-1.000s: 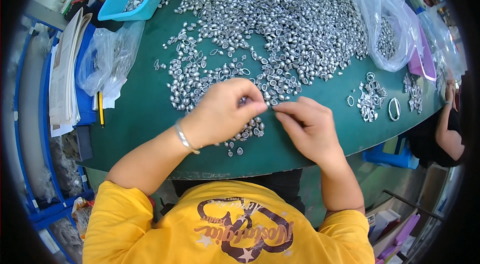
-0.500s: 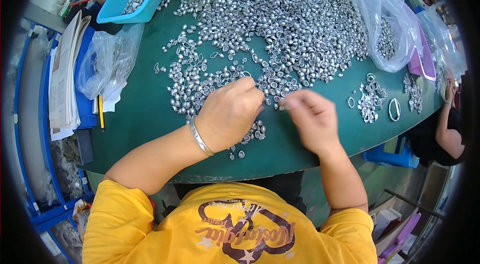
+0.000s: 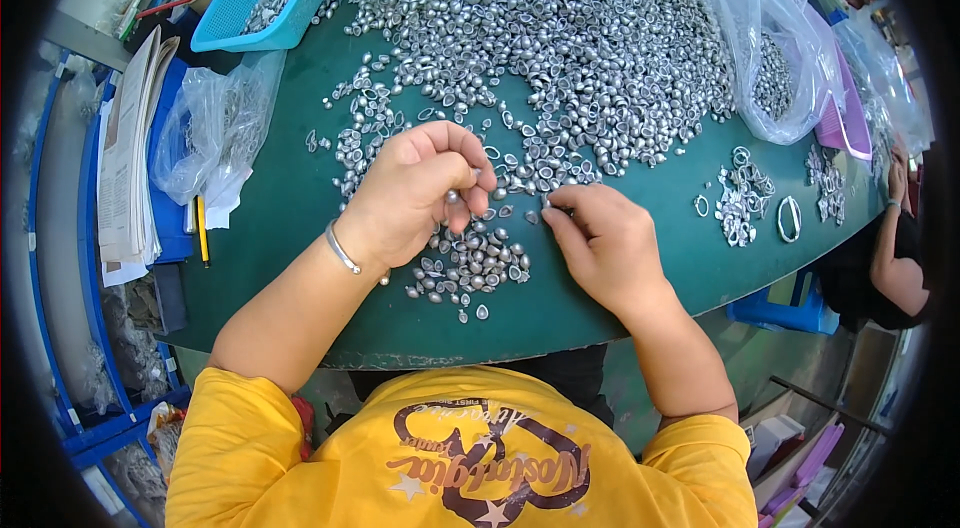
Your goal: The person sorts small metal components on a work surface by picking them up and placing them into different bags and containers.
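The left hand (image 3: 415, 193) hovers over a small cluster of silver metal pieces (image 3: 468, 268) near the front edge of the green table (image 3: 280, 228), its fingers curled together with one tiny silver piece pinched at the fingertips (image 3: 452, 196). The right hand (image 3: 605, 248) rests just beside it, thumb and forefinger closed on another small piece at the cluster's upper edge (what exactly sits between them is too small to make out). The likeliest slip is a dropped piece: these parts are small, rounded and smooth, and a light pinch could let one roll off the nearby table edge. A second risk is mixing, since the big heap of silver pieces (image 3: 600, 48) lies just beyond the hands and stray pieces trail from it into the small cluster, so a sweep of the wrist could push separated pieces back among the rest. The metal bangle (image 3: 340, 250) on the left wrist could also drag loose pieces along. The clear plastic bag (image 3: 215, 133) at the left lies well apart from the hands.
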### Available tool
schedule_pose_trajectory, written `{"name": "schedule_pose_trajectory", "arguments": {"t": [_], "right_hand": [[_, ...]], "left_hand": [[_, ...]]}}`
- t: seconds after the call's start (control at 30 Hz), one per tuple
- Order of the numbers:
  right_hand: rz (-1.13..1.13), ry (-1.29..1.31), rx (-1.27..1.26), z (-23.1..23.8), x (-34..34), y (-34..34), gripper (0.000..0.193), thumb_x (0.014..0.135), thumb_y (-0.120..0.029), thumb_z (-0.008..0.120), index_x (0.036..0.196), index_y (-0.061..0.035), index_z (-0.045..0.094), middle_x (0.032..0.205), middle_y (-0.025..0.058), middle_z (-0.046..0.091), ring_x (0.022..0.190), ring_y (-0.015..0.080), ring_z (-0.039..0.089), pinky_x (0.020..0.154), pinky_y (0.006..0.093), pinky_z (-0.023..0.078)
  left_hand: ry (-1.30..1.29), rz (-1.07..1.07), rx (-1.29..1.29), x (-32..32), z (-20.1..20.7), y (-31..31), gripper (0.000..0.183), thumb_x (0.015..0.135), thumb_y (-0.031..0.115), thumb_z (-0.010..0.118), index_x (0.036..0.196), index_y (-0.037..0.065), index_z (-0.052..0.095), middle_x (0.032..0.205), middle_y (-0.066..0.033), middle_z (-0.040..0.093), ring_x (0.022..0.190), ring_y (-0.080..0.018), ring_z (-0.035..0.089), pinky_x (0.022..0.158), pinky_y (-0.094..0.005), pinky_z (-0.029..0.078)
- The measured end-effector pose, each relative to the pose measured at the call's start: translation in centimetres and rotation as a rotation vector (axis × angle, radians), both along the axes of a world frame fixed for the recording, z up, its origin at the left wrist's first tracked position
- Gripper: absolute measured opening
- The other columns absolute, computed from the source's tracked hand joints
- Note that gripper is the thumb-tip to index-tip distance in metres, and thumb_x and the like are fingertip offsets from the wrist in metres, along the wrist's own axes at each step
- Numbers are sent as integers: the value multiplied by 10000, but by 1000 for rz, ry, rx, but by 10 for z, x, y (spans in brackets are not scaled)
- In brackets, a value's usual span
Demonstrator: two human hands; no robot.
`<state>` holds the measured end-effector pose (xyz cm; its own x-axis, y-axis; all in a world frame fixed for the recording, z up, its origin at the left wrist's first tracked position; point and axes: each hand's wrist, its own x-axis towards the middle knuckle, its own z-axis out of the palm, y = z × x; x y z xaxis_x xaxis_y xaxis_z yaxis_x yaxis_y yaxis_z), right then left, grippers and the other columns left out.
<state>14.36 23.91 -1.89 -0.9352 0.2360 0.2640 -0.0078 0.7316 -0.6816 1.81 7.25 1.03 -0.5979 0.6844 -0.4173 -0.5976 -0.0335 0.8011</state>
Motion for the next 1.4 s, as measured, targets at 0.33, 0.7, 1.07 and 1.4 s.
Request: {"name": "schedule_pose_trajectory", "arguments": {"t": [0.33,0.7,1.07,1.4], "right_hand": [[7,-93,-576,0,-2,22,95,752,-10,689,815,-16,619,748,-1,608,600,45,495,540,205,414],[-61,56,-323,4,-5,16,70,732,23,655,776,-20,622,691,62,575,568,147,545,522,263,438],[190,40,-214,4,-9,22,39,808,-95,620,824,-59,619,696,75,577,599,221,587,523,320,463],[210,-39,60,12,-31,18,78,774,-127,619,807,-60,641,728,105,620,654,283,610,581,379,496]], "left_hand": [[1500,-217,-338,15,-25,17,70,713,19,660,771,39,626,727,-100,536,663,-276,563,594,-342,467],[1637,-249,-369,11,-31,23,126,719,11,650,841,27,625,730,-105,528,660,-288,562,588,-350,467],[-55,-96,118,-7,-1,-1,106,792,50,561,887,8,542,730,-79,533,575,-92,463,412,-181,328],[1415,-192,-432,-4,-13,23,85,736,92,684,810,54,665,690,-59,537,594,-183,535,546,-298,435]]}}
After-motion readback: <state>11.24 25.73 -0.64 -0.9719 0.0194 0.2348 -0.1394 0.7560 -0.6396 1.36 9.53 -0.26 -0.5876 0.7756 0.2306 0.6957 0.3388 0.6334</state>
